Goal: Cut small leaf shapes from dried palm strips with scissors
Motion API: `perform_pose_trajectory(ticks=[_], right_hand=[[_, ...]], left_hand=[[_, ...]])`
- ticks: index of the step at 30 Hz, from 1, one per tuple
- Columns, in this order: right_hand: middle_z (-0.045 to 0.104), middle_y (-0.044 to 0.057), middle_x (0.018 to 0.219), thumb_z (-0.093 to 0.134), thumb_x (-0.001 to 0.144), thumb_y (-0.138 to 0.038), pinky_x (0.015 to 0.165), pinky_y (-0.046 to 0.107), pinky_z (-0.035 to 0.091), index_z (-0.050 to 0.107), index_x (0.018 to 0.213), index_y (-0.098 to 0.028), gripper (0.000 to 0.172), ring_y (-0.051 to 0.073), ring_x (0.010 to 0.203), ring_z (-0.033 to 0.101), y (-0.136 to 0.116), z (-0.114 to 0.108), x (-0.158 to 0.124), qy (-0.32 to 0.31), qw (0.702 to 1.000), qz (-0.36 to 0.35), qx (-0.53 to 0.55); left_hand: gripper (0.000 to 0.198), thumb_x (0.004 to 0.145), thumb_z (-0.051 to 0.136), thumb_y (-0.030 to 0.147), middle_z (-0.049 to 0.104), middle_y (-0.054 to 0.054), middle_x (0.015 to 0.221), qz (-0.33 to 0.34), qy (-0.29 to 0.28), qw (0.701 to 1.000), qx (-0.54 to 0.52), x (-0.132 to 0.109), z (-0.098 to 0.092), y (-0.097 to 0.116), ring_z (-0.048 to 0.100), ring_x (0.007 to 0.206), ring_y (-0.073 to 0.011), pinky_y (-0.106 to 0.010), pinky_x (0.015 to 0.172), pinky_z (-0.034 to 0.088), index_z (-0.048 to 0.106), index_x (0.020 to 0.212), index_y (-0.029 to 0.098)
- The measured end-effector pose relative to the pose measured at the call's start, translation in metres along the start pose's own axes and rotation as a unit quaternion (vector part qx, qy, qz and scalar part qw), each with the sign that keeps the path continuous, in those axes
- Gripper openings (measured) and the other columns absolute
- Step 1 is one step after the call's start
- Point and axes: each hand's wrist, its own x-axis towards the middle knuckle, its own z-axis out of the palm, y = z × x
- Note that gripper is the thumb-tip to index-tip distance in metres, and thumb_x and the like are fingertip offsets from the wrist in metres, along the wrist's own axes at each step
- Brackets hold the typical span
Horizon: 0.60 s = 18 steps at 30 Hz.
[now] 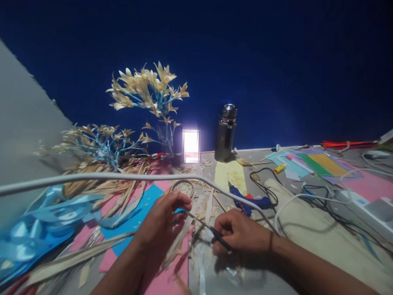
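Pale dried leaf sits at the centre of the work: the left hand (pixel 163 219) has thumb and forefinger pinched narrow on the end of a leaf strip (pixel 180 239), which trails down over the pink paper (pixel 167 286) toward the near edge. The right hand (pixel 241 233) is curled closed around a dark-handled tool (pixel 219 239), whose thin metal tip slants up and left to meet the left fingertips; whether it is a knife or scissors cannot be told. Both hands are low in the middle of the table (pixel 309 237), close together but not touching. A white cable (pixel 118 176) crosses the whole view just above the hands, passing over the left knuckles and dropping beside the right wrist, and it cuts across the sight of what lies beyond. Just past the right hand rests a blue glue gun (pixel 248 202), with a black cable (pixel 266 186) looping beside it. A thin ring (pixel 182 188) lies just beyond the left fingers, amid leaf scraps. Blue paper (pixel 138 216) lies left of the left hand, and blue ribbon (pixel 35 228) is heaped at the far left. Further back stand branches of dried leaves on blue stems (pixel 147 92), a glaring bright screen (pixel 190 146) and a steel flask (pixel 226 131). Coloured sheets (pixel 312 164) and a white power strip (pixel 374 212) lie well apart to the right.
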Motion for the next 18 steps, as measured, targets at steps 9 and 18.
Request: perform_pose_trajectory(ticks=[9, 18], right_hand=[[0.046, -0.006, 0.056, 0.089, 0.059, -0.038, 0.045, 0.022, 0.021, 0.059, 0.062, -0.015, 0.038, 0.007, 0.053, 0.037, 0.007, -0.004, 0.005, 0.019, 0.986, -0.027, -0.162], [0.044, -0.005, 0.053, 0.085, 0.065, -0.033, 0.046, 0.021, 0.026, 0.052, 0.056, -0.016, 0.038, 0.008, 0.051, 0.042, 0.011, -0.002, 0.009, 0.09, 0.993, -0.071, -0.036]], left_hand=[[0.022, 0.066, 0.078, 0.028, 0.056, 0.001, 0.051, -0.027, -0.017, 0.998, 0.055, -0.003, 0.016, -0.018, 0.046, 0.044, -0.0113, -0.024, 0.047, 0.036, 0.059, 0.06, 0.018], [0.019, 0.068, 0.083, 0.033, 0.066, -0.002, 0.077, 0.233, 0.127, 0.958, 0.11, -0.007, 0.01, -0.002, 0.057, 0.07, -0.0159, -0.023, 0.06, 0.047, 0.071, 0.074, 0.02]])
